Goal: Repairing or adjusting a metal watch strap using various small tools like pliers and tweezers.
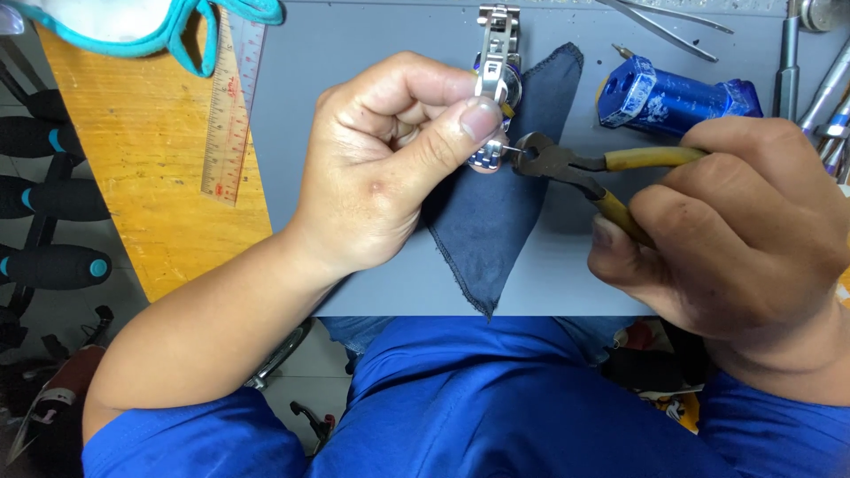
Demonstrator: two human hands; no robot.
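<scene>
My left hand (390, 159) is closed around a silver metal watch (496, 75), whose bracelet stretches up toward the far edge of the mat. The thumb presses the links near the lower end. My right hand (744, 221) grips small pliers with yellow handles (567, 164). The plier jaws pinch a thin pin at the side of the bracelet, just right of my left thumb. Under both lies a dark blue cloth (496, 230) on the grey mat (372, 26).
A blue translucent tool block (673, 97) rests at the right rear, with tweezers (664, 22) and metal tools (823, 88) beyond it. A clear ruler (232, 106) lies on the wooden bench (133, 150) to the left. Black-handled tools (53, 265) hang at the far left.
</scene>
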